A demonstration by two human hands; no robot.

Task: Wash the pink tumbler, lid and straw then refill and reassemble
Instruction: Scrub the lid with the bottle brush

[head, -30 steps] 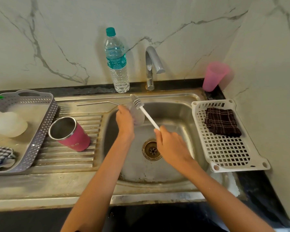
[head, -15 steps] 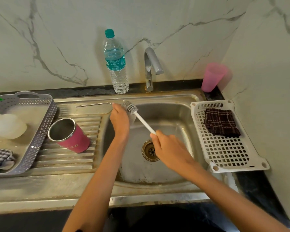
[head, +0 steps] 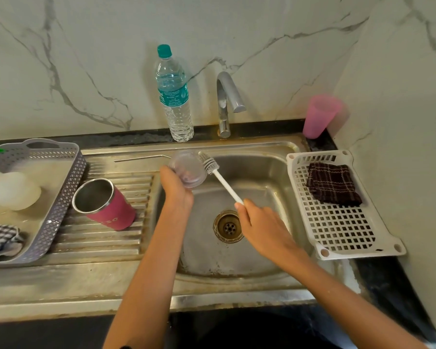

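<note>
My left hand [head: 174, 188] holds the clear round lid [head: 187, 168] over the left edge of the sink basin [head: 262, 177]. My right hand [head: 261, 226] grips the white handle of a bottle brush [head: 220, 176], whose bristled head touches the lid's right side. The pink tumbler [head: 105, 204] with a steel inside stands lidless on the ribbed drainboard, to the left of my left arm. The metal straw [head: 141, 158] lies along the back of the drainboard.
A water bottle [head: 174, 96] and the tap [head: 227, 102] stand behind the sink. A pink plastic cup [head: 320, 115] sits at the back right. A white rack [head: 342, 230] holds a dark checked cloth [head: 334, 183]. A grey basket [head: 61, 197] sits at left.
The lid has been turned so that its round face shows beside my left hand, and the brush head has shifted along it. Both hands stay over the sink.
</note>
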